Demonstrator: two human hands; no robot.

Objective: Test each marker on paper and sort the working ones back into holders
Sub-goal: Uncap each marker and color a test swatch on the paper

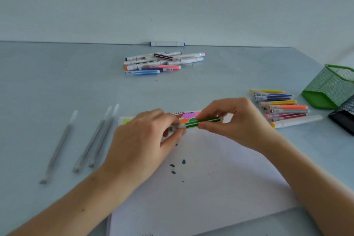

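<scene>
A green striped marker (203, 122) is held level above the white paper (206, 182). My left hand (145, 145) pinches its clear cap end, and my right hand (233, 122) pinches the green barrel. Colour patches run along the paper's far edge, and a few dark green dots sit near its middle. One heap of markers (162, 61) lies at the back of the table. A second heap (281, 105) lies at the right. A green mesh holder (331, 87) lies tipped at the far right, with a black holder (344, 117) just in front of it.
Three grey pens (84, 140) lie on the table to the left of the paper. A white marker with blue ends (166, 44) rests against the wall at the back. The pale blue table (57, 82) ends at the wall behind.
</scene>
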